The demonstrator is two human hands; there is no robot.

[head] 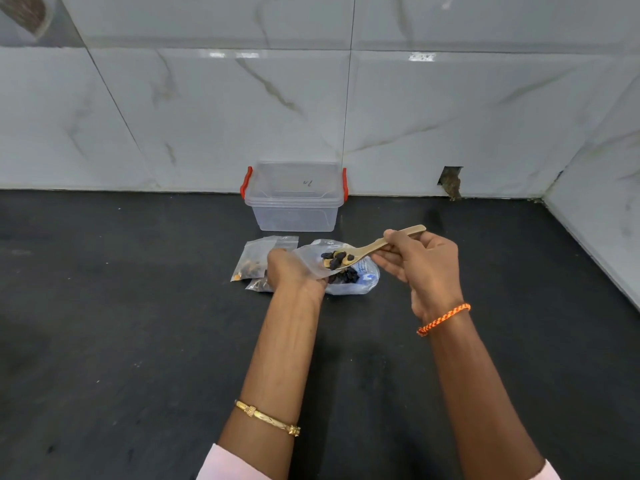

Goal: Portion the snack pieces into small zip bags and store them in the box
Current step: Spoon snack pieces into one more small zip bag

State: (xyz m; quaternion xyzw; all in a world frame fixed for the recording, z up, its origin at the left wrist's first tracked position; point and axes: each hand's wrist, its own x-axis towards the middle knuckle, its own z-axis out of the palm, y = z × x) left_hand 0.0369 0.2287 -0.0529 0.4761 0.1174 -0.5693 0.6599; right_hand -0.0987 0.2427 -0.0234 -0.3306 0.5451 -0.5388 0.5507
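Partly hidden behind left hand: small zip bag, gripped in curled fingers, mouth facing right. Also half covered: larger snack bag underneath, contents hard to make out. Right hand pinching wooden spoon by its handle, long axis running from upper right down to lower left, bowl loaded with dark and yellow snack pieces at bag's mouth. Filled zip bags lying just left. Clear storage box with red latches behind, against tiled wall. Wide open black countertop left and front.
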